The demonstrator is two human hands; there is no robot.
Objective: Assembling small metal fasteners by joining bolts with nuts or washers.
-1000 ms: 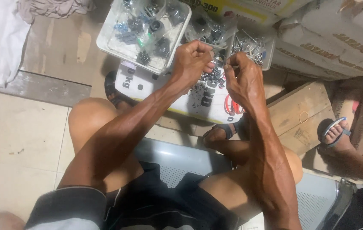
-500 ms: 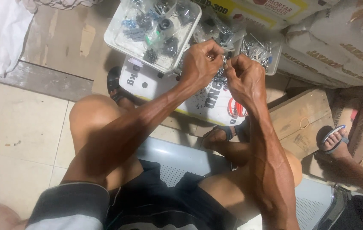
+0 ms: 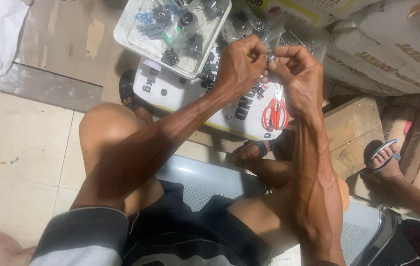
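Small shiny metal part (image 3: 272, 57) sits pinched between our left hand (image 3: 239, 64) and right hand (image 3: 296, 69), above the white board (image 3: 170, 91) by its far edge. Fingers press tight on it. We should turn it slowly, close over the clear plastic tray (image 3: 136, 42).

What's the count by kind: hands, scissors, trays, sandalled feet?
Hands: 2, left hand and right hand, both pinching a small metal part
Orange-handled scissors: 1
Clear plastic tray: 1
Sandalled feet: 3
Total: 7
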